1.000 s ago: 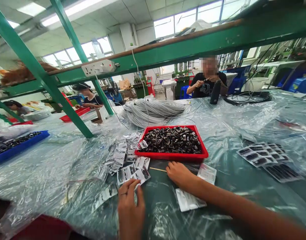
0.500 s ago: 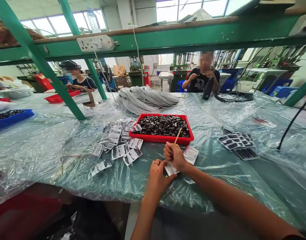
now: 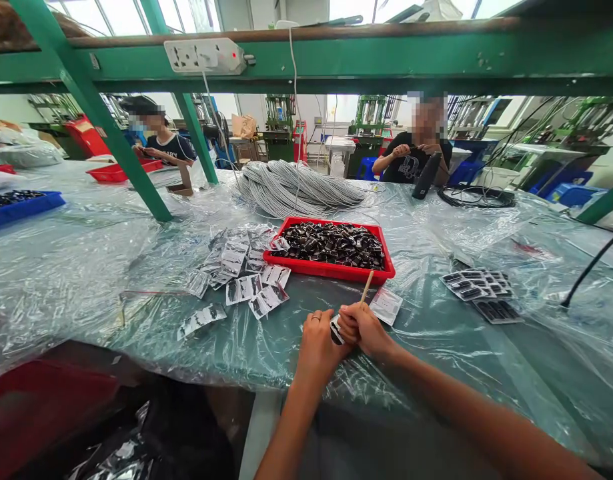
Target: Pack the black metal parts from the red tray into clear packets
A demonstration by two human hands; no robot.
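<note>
My left hand and my right hand meet just above the table's near edge, both closed on a small clear packet with a dark piece in it. My right hand also grips a thin wooden stick that points up and away. Just beyond them stands a red tray full of small black parts. A clear packet lies right of my right hand. Several filled packets are scattered to the left of the tray.
Plastic sheeting covers the green table. A coil of grey cable lies behind the tray, black-filled packets at the right, a blue tray far left. Green frame posts rise on the left. Two people sit across the table.
My left hand came from the packets at the left to join the right one. My right hand lifted the stick off the table, and both now hold one packet between them.
</note>
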